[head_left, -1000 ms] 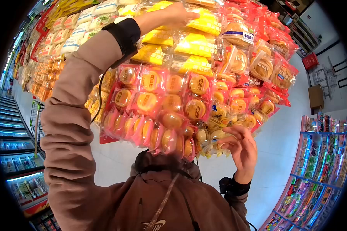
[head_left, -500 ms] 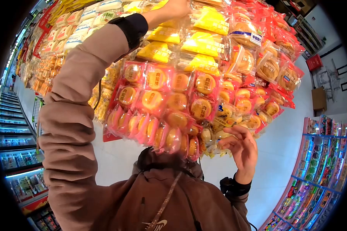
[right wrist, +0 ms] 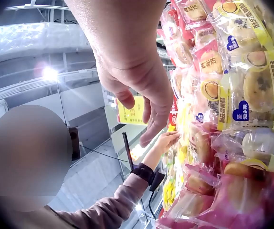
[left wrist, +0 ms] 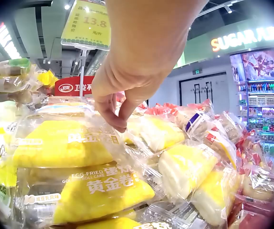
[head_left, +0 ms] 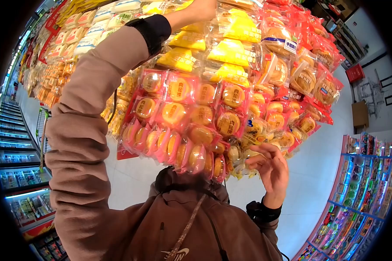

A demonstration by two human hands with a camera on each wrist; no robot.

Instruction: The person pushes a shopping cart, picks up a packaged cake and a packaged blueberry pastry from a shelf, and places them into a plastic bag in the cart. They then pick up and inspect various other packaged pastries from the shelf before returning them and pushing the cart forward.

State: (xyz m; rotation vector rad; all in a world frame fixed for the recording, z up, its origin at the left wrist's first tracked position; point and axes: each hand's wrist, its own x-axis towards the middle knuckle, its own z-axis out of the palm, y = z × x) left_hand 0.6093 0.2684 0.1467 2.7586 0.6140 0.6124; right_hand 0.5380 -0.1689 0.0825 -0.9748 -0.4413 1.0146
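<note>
At the top edge of the head view is my left hand (head_left: 198, 11), its fingertips cut off by the frame. In the left wrist view the left hand (left wrist: 137, 62) reaches down, thumb and fingers pinching the clear wrapper edge of a yellow roll-cake package (left wrist: 63, 143). Another yellow package (left wrist: 101, 191) lies below it. My right hand (head_left: 272, 169) hangs in front of the lower right of the display, fingers loosely bent and holding nothing. Beside the right hand (right wrist: 132, 71) are wrapped pastries with yellow labels (right wrist: 261, 88).
Pink-wrapped round cakes (head_left: 174, 113) fill the display's near side, with red-wrapped buns (head_left: 302, 78) at its right. A price sign (left wrist: 87, 26) stands over the packages. Shelves (head_left: 357, 187) line the right side, and chilled cases (head_left: 24, 178) the left.
In the head view the display has shifted slightly right. My left hand has moved up toward the frame's edge, so its fingers are no longer seen there. The right hand has hardly moved.
</note>
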